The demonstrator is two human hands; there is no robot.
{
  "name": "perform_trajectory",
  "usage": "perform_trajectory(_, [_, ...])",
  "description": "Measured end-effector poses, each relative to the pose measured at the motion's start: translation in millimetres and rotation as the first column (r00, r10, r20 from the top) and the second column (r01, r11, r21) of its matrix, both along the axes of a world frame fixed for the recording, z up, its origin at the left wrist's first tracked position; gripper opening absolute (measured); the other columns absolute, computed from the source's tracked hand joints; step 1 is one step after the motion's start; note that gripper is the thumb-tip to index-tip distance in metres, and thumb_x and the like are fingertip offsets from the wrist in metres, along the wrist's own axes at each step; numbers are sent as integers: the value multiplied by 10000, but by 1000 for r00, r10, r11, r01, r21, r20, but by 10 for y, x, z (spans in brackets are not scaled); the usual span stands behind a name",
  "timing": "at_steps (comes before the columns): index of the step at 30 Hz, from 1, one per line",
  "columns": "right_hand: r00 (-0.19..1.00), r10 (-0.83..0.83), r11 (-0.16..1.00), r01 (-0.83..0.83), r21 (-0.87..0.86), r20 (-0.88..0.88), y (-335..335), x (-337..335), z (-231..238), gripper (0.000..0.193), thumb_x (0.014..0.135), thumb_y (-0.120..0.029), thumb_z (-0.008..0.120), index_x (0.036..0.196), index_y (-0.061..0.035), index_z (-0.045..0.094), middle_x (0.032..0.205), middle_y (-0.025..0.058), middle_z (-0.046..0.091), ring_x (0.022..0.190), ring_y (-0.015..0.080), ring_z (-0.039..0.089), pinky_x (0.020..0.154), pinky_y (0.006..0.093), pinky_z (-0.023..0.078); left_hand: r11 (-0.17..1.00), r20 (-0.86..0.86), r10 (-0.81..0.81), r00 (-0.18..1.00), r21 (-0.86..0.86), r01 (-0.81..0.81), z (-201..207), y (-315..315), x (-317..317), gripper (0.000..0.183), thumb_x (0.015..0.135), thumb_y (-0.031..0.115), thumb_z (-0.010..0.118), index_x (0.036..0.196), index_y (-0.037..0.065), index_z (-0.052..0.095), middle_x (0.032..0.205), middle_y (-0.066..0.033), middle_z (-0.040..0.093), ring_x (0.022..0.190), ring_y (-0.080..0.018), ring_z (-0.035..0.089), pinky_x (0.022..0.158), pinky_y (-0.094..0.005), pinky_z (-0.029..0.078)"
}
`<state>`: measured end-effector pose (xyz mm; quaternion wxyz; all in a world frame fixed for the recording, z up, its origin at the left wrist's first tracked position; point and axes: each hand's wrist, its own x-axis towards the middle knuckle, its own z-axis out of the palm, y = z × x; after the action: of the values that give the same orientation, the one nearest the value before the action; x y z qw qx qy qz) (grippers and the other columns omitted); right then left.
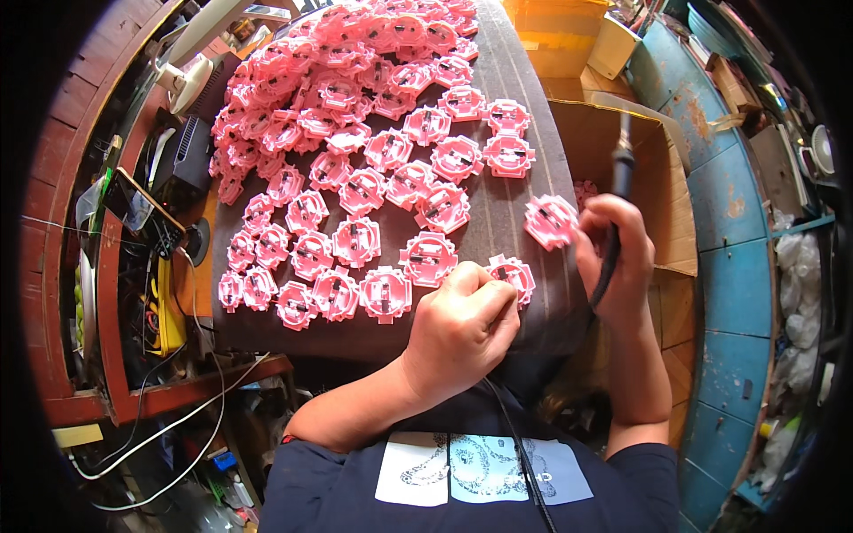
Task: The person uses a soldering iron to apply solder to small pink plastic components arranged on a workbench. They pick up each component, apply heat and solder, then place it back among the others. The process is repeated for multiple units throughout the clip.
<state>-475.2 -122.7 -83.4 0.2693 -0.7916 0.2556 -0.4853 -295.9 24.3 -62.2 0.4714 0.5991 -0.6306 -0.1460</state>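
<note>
Right hand (615,253): fingers grasping black-handled tool (623,178), pink housing (549,222) at thumb. Left hand (464,324): fingers curled at second pink housing (519,279) on table (498,213); grip hidden, can't tell.

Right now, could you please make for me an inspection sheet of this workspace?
Surface: dark striped cloth under the parts.
Parts: pink parts heaped at the back, spread out in front.
Clutter: black box and yellow item among others at left.
Hands: left hand closed beside one part, its grip hidden; right hand holds a blurred tool and seems to pinch another part.
Cables: black cord at the tool; white cable at lower left.
Surroundings: cardboard box and blue cabinet at right.
</note>
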Motion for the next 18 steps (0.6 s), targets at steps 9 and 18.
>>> perform_trajectory(9, [996,-80,997,79,14,42,763,-394,-75,391,897,131,711,1223,-7,545,945,121,676,716,129,595,638,254,488,1000,32,13,999,25,-14,3,-86,-2,122,865,-23,793,967,20,744,893,-120,641,682,-217,669,598,-330,548])
perform_trajectory(18, [994,-91,993,95,-71,60,909,-188,-177,434,860,129,728,1230,-10,550,965,173,682,793,298,686,692,374,573,989,150,121,981,-99,-106,-23,-535,-59,158,914,-28,725,1069,-9,701,1017,-210,672,879,-372,695,781,-432,576])
